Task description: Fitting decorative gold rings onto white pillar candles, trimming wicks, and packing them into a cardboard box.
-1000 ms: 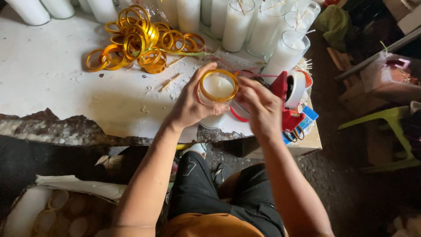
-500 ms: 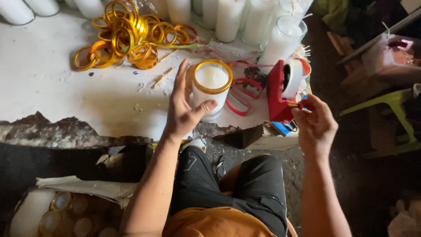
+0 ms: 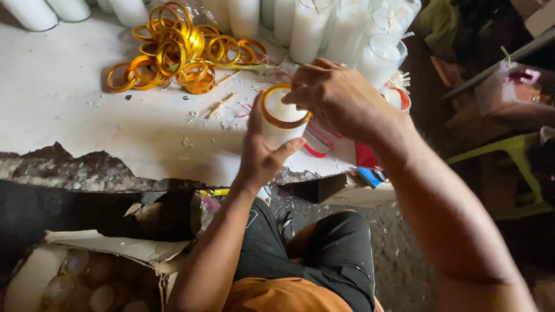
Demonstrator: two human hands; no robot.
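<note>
Your right hand (image 3: pixel 338 98) is back from the red tape dispenser (image 3: pixel 365 155), fingers pinching the gold-rimmed candle (image 3: pixel 280 118); your left hand (image 3: pixel 260 153) grips it.

Illumination is uneven. Soft daylight falls from the far left onto the white worktop (image 3: pixel 69 110), which reads bright, nearly washed out. The near and right areas stay dim, detail lost in shadow. The right hand (image 3: pixel 341 101) and its forearm show slight motion blur. The gold rings (image 3: pixel 179 52) carry small highlights. Wide-angle stretching appears at the edges.
</note>
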